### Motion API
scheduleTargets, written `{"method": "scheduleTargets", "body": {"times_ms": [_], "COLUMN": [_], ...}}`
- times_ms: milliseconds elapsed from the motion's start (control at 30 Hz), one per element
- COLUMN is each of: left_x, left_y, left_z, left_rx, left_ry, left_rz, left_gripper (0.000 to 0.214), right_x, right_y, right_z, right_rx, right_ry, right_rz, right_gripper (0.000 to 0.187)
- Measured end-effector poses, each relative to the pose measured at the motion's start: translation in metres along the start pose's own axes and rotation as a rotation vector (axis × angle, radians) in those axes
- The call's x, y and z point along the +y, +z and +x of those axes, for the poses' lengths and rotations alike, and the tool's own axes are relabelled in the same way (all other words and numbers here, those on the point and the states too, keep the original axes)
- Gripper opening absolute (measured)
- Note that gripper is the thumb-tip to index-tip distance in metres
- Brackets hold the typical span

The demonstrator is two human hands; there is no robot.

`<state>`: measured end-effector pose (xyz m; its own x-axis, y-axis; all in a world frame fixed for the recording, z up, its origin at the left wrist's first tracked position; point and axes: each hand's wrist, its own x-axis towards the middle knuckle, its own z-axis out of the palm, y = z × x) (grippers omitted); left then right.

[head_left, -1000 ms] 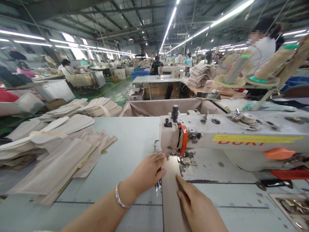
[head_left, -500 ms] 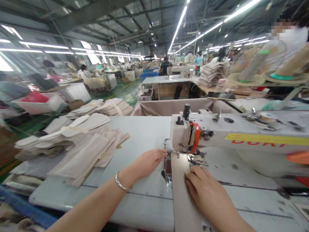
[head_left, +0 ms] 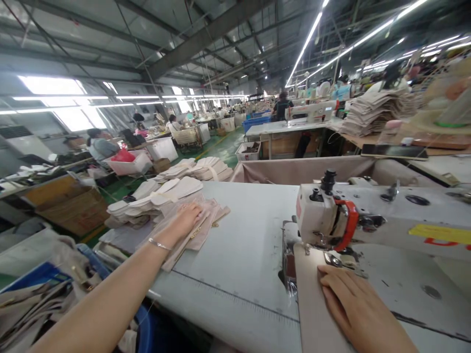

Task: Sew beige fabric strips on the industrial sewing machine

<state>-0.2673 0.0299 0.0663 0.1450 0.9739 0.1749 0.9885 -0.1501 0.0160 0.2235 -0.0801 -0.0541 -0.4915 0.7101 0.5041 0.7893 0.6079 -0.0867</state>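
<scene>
A pale beige fabric strip (head_left: 312, 304) lies lengthwise on the sewing table, its far end under the head of the white sewing machine (head_left: 316, 215). My right hand (head_left: 344, 294) rests on the strip's right edge, fingers stretched flat, just in front of the presser foot. Over to the left, my left hand (head_left: 186, 219) touches the top of some pinkish-beige fabric pieces with zippers (head_left: 206, 228). Its fingers look extended over the cloth, slightly blurred, and nothing is lifted. A bracelet circles that wrist.
Bundled light fabric panels (head_left: 176, 189) are piled behind the zippered pieces. A blue bin (head_left: 145, 323) with fabric stands below the table's left edge. Behind the table is a cloth-lined container (head_left: 272, 169). Other people sit at work farther back.
My left hand has left the machine's needle area and moved left onto the zippered pieces. My right hand stays on the strip. The view has turned left.
</scene>
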Motion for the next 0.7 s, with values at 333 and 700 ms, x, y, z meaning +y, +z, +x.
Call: {"method": "scheduleTargets", "body": {"times_ms": [333,700], "left_x": [0.001,0.099], "left_y": [-0.093,-0.008], "left_z": [-0.004,0.001], "left_rx": [0.313,-0.063], "left_ry": [-0.211,0.224], "left_rz": [0.112,0.039], "left_gripper": [0.028,0.027], "right_x": [-0.005,-0.012], "right_y": [-0.005,-0.016], "right_z": [0.001,0.013], "right_rx": [-0.009,-0.018], "right_ry": [0.021,0.008], "right_rz": [0.006,-0.004], "right_gripper": [0.024,0.029]}}
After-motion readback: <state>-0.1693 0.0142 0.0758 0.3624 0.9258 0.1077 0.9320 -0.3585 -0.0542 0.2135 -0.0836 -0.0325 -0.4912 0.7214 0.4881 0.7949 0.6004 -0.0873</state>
